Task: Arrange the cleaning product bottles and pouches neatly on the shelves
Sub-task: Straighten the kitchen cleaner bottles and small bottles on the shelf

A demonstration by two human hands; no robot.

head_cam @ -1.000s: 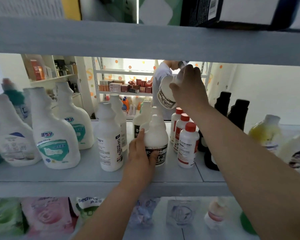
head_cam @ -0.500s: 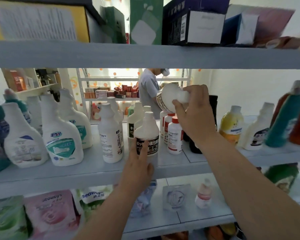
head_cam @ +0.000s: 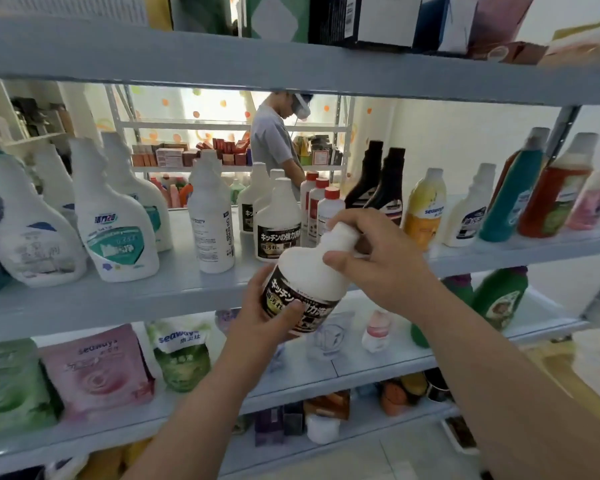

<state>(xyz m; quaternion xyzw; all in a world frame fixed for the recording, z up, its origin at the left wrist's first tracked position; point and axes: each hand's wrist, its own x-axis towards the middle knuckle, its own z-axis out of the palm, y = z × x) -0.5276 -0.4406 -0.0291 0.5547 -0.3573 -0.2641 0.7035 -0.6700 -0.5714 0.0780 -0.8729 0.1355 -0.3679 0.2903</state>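
Held high by the right hand (head_cam: pixel 378 261) alone a moment ago, the white bottle (head_cam: pixel 309 268) now tilts at frame centre before the middle shelf (head_cam: pixel 118 301), right hand round its neck, left hand (head_cam: pixel 262 315) newly gripping its base, likely ready for placing.

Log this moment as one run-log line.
left hand grips white bottle at label | right hand grips its neck | bottle tilted, in front of middle shelf | not yet placed
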